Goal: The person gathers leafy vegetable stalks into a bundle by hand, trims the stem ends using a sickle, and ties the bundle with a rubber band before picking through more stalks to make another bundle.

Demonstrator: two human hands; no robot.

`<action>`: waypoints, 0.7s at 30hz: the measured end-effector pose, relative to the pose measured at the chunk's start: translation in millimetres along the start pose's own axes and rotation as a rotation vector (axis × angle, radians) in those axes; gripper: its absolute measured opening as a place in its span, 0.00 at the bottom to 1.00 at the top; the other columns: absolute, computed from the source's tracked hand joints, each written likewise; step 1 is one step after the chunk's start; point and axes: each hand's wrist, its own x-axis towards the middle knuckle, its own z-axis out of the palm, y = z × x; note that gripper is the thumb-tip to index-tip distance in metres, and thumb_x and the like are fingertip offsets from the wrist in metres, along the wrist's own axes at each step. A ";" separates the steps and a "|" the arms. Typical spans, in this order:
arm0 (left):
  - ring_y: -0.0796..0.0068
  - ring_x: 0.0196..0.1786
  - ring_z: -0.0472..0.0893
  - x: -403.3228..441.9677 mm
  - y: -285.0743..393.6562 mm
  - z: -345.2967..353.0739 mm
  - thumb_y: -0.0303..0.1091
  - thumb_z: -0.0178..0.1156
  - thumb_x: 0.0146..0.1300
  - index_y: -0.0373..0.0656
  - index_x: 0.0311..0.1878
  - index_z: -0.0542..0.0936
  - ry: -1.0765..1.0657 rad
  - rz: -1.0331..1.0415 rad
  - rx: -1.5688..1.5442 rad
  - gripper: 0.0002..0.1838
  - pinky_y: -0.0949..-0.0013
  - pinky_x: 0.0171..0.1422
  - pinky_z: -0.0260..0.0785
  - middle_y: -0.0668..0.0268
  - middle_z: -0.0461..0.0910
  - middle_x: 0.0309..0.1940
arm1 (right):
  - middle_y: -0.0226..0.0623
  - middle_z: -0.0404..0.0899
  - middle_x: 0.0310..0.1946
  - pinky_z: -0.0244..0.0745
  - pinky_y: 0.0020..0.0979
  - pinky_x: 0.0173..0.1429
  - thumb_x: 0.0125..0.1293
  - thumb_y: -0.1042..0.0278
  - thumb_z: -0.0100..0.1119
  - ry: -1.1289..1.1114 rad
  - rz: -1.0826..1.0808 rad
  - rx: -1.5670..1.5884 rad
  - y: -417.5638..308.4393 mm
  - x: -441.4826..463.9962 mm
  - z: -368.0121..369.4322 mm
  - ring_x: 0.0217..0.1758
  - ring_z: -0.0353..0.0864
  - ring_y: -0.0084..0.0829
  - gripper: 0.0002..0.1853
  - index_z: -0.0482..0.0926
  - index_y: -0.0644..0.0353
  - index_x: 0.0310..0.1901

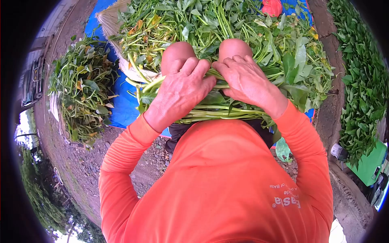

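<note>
Both of my hands rest on long green leafy stems (219, 111) that lie across my lap, between my knees and my orange shirt. The fingers of my left hand (180, 87) are curled round the stems, with their cut ends sticking out to the left. My right hand (249, 83) is bent over the same stems, its fingertips close to those of the left hand. The leafy ends spread to the right. Beyond my knees, a large heap of leafy greens (202, 24) covers a blue sheet (123, 103).
A second heap of greens with yellowed leaves (85, 93) stands at the left. Dense leafy greens (360, 81) line the right side, above a green container (368, 162). A red bundle (272, 7) lies at the top. Gravel ground (93, 170) surrounds me.
</note>
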 end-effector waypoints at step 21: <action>0.39 0.55 0.87 5.4 8.9 47.5 0.44 0.73 0.67 0.39 0.78 0.69 -0.300 -0.145 -0.602 0.40 0.47 0.58 0.80 0.42 0.87 0.53 | 0.38 0.79 0.57 0.62 0.57 0.80 0.57 0.72 0.71 0.019 0.056 -0.194 12.7 -62.7 -21.1 0.67 0.77 0.40 0.33 0.79 0.54 0.68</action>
